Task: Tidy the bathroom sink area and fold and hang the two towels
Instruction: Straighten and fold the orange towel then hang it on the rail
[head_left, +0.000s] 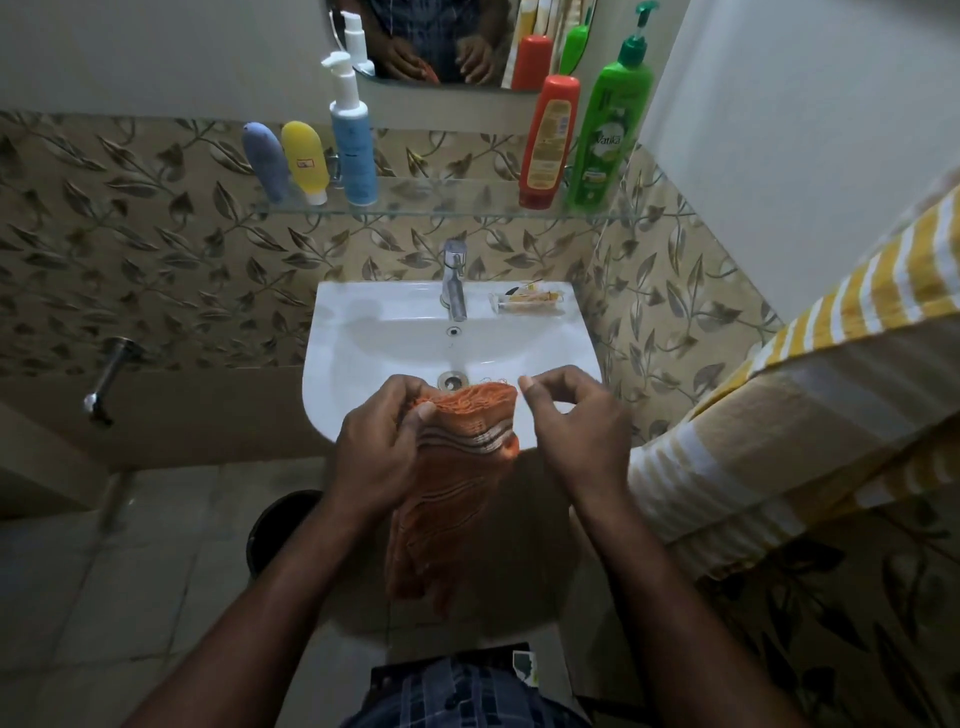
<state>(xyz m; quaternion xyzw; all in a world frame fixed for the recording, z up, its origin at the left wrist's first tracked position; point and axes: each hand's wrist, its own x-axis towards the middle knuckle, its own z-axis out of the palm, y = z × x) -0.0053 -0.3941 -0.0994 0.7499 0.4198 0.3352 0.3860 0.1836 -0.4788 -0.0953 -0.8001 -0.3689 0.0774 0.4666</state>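
An orange towel (457, 467) with pale stripes hangs bunched in front of the white sink (363, 374). My left hand (379, 447) grips its upper left edge, thumb pressed on the fringe. My right hand (576, 426) hovers just right of the towel's top corner, fingers curled loosely, and whether it touches the cloth is unclear. A yellow and white striped towel (800, 415) hangs folded over a rail on the right wall.
A glass shelf (457, 210) above the tap (455, 286) carries a grey tube, a yellow tube, a blue pump bottle, a red bottle and a green pump bottle (608, 135). A small wrapper (530, 301) lies on the sink's back right rim. A dark bucket (275, 525) stands on the floor.
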